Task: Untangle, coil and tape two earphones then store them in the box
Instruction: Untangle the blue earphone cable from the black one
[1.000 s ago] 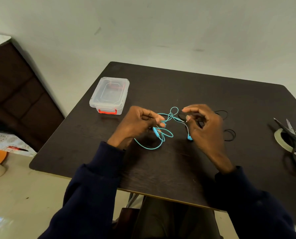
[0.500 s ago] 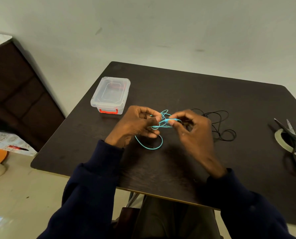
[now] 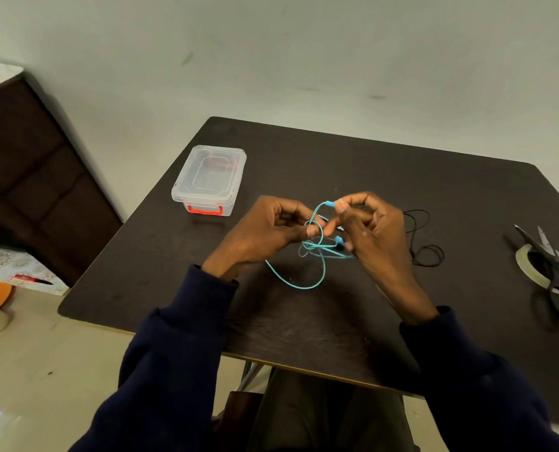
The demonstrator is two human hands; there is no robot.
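**Easing the knot out of the blue cord**

The dark table [image 3: 434,190] carries everything. Above its middle, the left hand [image 3: 265,233] and right hand [image 3: 372,236] have curled fingers, each pinching a strand of the blue earphone [image 3: 304,285] — the right at a thicker end piece, the left at a loop. The lidded box [image 3: 209,179] sits at ten o'clock from the hands. Scissors [image 3: 552,256] lie across a tape roll [image 3: 522,259] far out at three o'clock. The black earphone [image 3: 428,256] lies loose, nearer, at three o'clock. Best, I judge, to feed the end back through slack loops — pulling would tighten the tangle.
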